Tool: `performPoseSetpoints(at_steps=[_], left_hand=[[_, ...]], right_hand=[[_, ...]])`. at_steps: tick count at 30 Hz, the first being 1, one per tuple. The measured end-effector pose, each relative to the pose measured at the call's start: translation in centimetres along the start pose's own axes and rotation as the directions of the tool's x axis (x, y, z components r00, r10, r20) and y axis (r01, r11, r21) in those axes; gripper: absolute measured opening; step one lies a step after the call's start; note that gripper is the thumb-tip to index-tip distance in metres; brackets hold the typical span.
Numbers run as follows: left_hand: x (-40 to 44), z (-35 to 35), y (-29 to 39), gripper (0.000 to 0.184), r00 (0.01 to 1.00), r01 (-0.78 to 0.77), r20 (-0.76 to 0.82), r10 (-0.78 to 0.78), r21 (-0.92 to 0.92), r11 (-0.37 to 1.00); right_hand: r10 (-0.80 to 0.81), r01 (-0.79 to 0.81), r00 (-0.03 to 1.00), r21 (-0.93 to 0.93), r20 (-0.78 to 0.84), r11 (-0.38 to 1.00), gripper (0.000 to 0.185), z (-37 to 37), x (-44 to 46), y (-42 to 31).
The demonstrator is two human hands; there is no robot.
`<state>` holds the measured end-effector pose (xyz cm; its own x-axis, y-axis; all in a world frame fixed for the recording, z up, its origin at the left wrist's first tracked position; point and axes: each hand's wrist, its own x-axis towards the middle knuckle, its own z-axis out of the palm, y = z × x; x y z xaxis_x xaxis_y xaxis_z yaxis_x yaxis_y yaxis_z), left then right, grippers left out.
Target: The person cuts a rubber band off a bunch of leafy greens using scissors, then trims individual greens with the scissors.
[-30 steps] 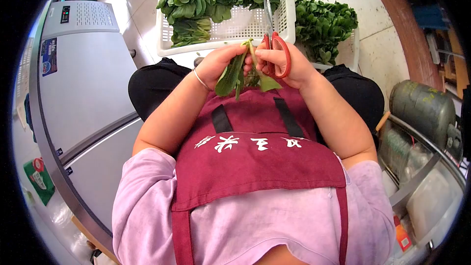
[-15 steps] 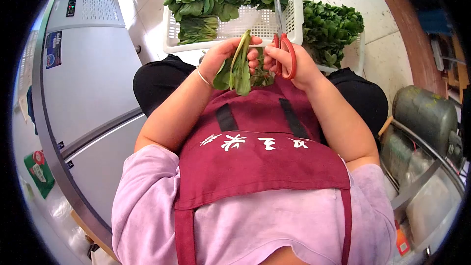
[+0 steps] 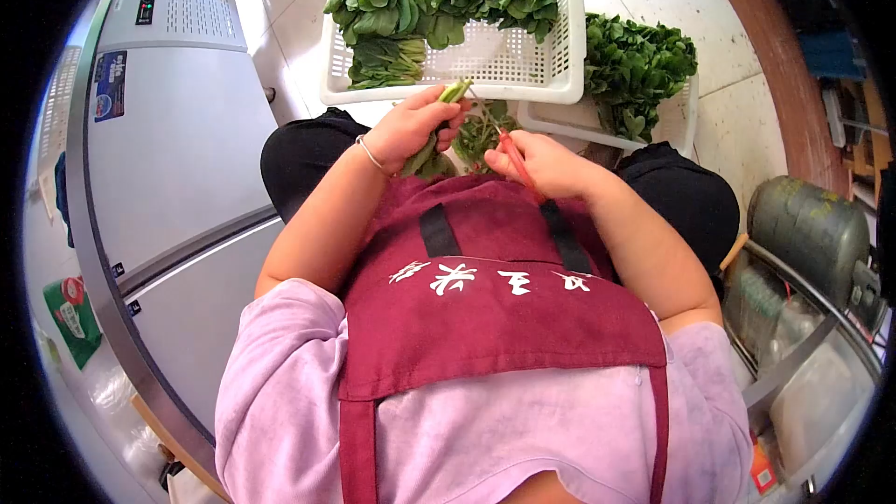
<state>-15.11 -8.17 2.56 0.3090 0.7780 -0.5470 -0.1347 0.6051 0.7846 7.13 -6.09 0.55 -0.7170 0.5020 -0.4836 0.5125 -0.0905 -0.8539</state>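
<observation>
My left hand point(image 3: 418, 129) is closed around a leafy green vegetable point(image 3: 455, 91). Its pale stem end points up past my fingers, and its leaves hang below my palm. My right hand point(image 3: 555, 166) grips red-handled scissors point(image 3: 514, 159), whose blades reach up and left to the stem end. Whether the blades touch the stem, I cannot tell. Beneath and between my hands lie loose greens point(image 3: 478, 137), partly hidden. Just beyond stands a white plastic basket point(image 3: 571, 65) with rows of leafy greens point(image 3: 443, 0) along its far side and a smaller bunch at left.
A heap of leafy greens point(image 3: 639, 65) fills a second white basket point(image 3: 693, 117) on the right. A grey-white refrigerator point(image 3: 187, 121) stands close on my left. On my right are a dark green cylinder point(image 3: 807, 224) and a metal rail.
The scissors have swung from pointing away over the basket to pointing left at the stem end. The vegetable in my left hand has tipped, with its leaves now mostly behind my hand.
</observation>
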Motion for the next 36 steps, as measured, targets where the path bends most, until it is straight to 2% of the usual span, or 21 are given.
performPoseSetpoints(at_steps=[1, 2, 3, 5, 8, 9, 11, 12, 14, 23, 25, 27, 28, 29, 30, 31, 33, 34, 35, 36], left_hand=[[0.0, -0.3, -0.3, 0.019, 1.000, -0.001, -0.001, 0.001, -0.001, 1.000], [0.0, -0.6, -0.8, 0.019, 0.999, -0.036, -0.008, 0.040, 0.255, 0.966], [0.0, -0.6, -1.0, 0.020, 0.997, -0.066, -0.005, 0.078, 0.494, 0.867], [-0.2, -0.6, -1.3, 0.022, 0.998, -0.069, 0.039, 0.057, 0.435, 0.898], [-0.2, -0.8, -1.4, 0.024, 0.990, -0.105, 0.133, 0.039, 0.541, 0.834], [-0.2, -0.9, -1.6, 0.024, 0.990, -0.106, 0.134, 0.038, 0.541, 0.834], [-0.4, -1.0, -2.0, 0.024, 0.982, 0.043, 0.163, -0.094, 0.289, 0.956], [-0.5, -0.9, -2.0, 0.024, 0.982, 0.044, 0.163, -0.094, 0.288, 0.956], [-0.8, -0.6, -1.9, 0.022, 0.967, 0.170, 0.170, -0.188, 0.114, 0.979], [-1.1, -2.3, -3.1, 0.017, 0.913, 0.373, 0.251, -0.322, -0.197, 0.907], [-1.1, -2.7, -3.7, 0.017, 0.913, 0.362, 0.258, -0.317, -0.152, 0.919], [-1.3, -3.0, -3.8, 0.017, 0.913, 0.348, 0.265, -0.310, -0.108, 0.931], [-1.4, -3.2, -3.5, 0.016, 0.922, 0.314, 0.248, -0.296, -0.039, 0.949], [-1.5, -3.5, -2.9, 0.015, 0.932, 0.276, 0.233, -0.277, 0.036, 0.960], [-1.6, -3.8, -1.8, 0.017, 0.945, 0.297, 0.108, -0.309, 0.111, 0.948], [-1.1, -4.8, -1.8, 0.019, 0.970, 0.211, 0.092, -0.224, 0.126, 0.969], [0.3, -6.0, 0.2, 0.019, 0.993, 0.116, 0.015, -0.120, 0.162, 0.980], [1.5, -6.2, 1.0, 0.018, 0.998, 0.042, -0.053, -0.035, 0.123, 0.992], [2.8, -6.4, 1.9, 0.018, 0.992, 0.001, -0.125, 0.013, 0.106, 0.994], [4.4, -6.3, 3.0, 0.017, 0.989, -0.013, -0.146, 0.026, 0.090, 0.996]], right_hand=[[0.000, 0.000, 1.000, -0.001, 0.001, 1.000, 0.060, 0.1, 0.1, 0.1], [-0.003, 0.004, 1.000, -0.031, 0.028, 1.000, 0.060, 0.2, 0.2, 0.2], [-0.005, 0.008, 0.998, -0.061, 0.055, 0.998, 0.061, 0.3, 0.2, 0.2], [-0.015, 0.021, 0.998, -0.076, 0.069, 0.997, 0.061, 0.3, 0.0, -0.1], [-0.018, 0.027, 0.995, -0.088, 0.098, 0.996, 0.061, 0.6, 0.1, 0.0], [-0.011, 0.021, 0.993, -0.086, 0.114, 0.996, 0.062, 0.7, 0.1, 0.2], [-0.010, 0.021, 0.991, -0.079, 0.137, 0.997, 0.062, 1.0, 0.3, 0.7], [-0.011, 0.023, 0.987, -0.072, 0.160, 0.997, 0.063, 1.0, 0.4, 0.6], [0.005, 0.013, 0.983, -0.097, 0.186, 0.995, 0.065, 0.8, 0.4, 0.4], [0.150, -0.126, 0.963, -0.116, 0.225, 0.985, 0.070, 1.0, 0.6, 0.1], [0.160, -0.135, 0.959, -0.121, 0.234, 0.983, 0.070, 1.0, 0.6, 0.0], [0.180, -0.139, 0.965, -0.208, 0.193, 0.968, 0.067, 0.9, 0.4, -0.3], [0.178, -0.138, 0.966, -0.209, 0.190, 0.968, 0.067, 0.9, 0.2, -0.3], [0.150, -0.114, 0.982, -0.265, 0.118, 0.958, 0.065, 0.8, -0.1, -0.3], [0.114, -0.094, 0.992, -0.323, 0.045, 0.942, 0.064, 0.6, -0.3, -0.4], [0.111, -0.111, 0.994, -0.327, -0.019, 0.938, 0.059, 0.5, -0.6, -0.7], [-0.021, -0.017, 0.989, -0.251, -0.149, 0.968, 0.054, 0.0, -1.6, -1.6], [-0.024, -0.007, 0.987, -0.191, -0.160, 0.982, 0.047, -0.3, -1.7, -2.1], [-0.028, -0.005, 0.985, -0.196, -0.170, 0.981, 0.047, -0.3, -1.7, -2.0], [-0.082, 0.061, 0.974, -0.103, -0.211, 0.993, 0.043, -0.2, -1.6, -1.8]])
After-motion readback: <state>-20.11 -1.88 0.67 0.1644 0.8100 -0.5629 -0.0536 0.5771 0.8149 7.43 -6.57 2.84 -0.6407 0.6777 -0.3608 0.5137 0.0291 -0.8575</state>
